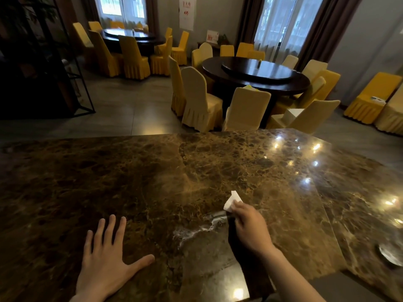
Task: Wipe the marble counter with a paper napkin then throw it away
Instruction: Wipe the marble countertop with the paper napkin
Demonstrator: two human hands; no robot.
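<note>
A brown veined marble counter fills the lower half of the view. My right hand is closed on a small folded white paper napkin, whose corner sticks out beyond my fingers and rests on the stone. A pale wet-looking streak runs across the counter just left of that hand. My left hand lies flat on the counter at the lower left, fingers spread, holding nothing.
A round metal dish sits at the counter's right edge. Beyond the counter's far edge stand a dark round table ringed by yellow-covered chairs, a second table set farther back, and a dark shelf at left.
</note>
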